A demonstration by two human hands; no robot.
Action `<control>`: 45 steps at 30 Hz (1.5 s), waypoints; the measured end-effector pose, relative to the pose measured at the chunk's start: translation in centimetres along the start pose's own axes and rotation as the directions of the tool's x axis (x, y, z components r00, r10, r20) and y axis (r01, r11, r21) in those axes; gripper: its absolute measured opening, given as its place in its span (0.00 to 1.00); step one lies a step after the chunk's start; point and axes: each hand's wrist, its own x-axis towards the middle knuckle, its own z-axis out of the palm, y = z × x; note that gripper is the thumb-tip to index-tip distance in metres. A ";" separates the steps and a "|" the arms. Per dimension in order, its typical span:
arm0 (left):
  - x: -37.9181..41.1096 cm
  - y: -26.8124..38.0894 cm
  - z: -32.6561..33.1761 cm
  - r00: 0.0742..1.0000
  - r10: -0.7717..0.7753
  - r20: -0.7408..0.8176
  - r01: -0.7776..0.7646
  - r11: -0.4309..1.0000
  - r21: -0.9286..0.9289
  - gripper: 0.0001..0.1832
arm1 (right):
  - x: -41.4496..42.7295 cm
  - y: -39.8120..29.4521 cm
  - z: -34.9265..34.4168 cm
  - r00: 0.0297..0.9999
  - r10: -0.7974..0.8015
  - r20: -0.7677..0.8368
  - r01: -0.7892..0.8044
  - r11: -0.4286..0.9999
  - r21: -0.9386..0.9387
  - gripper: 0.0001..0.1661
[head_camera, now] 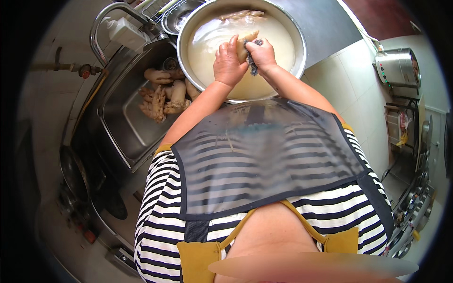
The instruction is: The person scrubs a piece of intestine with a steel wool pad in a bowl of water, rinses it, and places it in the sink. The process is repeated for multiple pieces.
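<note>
Over a wide metal basin (pixel 301 53) of cloudy water, my left hand (pixel 228 67) grips a pale pig's trotter (pixel 242 51), its fingers stretched along one side. My right hand (pixel 263 55) is closed around a dark grey scouring pad (pixel 252 67) and presses it against the trotter's other side. Part of the pad hangs below my right fist. Another trotter (pixel 244 15) lies partly under water by the basin's far rim. Left of the basin, several trotters (pixel 155 102) are heaped in the stainless steel sink (pixel 124 120).
A curved faucet (pixel 95 35) arches over the sink beside a white pump bottle (pixel 128 34). Behind the basin's left side are a metal bowl (pixel 177 21) and a wire rack (pixel 152 12). A steel pot-like appliance (pixel 396 69) with indicator lights stands at right.
</note>
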 end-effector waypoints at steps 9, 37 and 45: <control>0.5 -0.3 -1.3 0.998 0.069 0.004 -0.069 0.989 0.132 0.46 | 1.2 -0.6 0.6 0.976 0.178 -0.125 -0.154 0.972 0.176 0.09; 6.7 -10.1 -9.9 0.957 0.186 -0.222 -0.174 0.982 0.076 0.18 | 3.9 3.1 -5.3 0.987 -0.012 -0.163 0.013 1.000 0.004 0.12; 14.6 -7.3 2.1 0.896 0.186 0.403 -0.335 0.879 0.339 0.28 | 4.5 3.5 -5.7 0.972 -0.066 -0.226 0.041 0.993 -0.113 0.15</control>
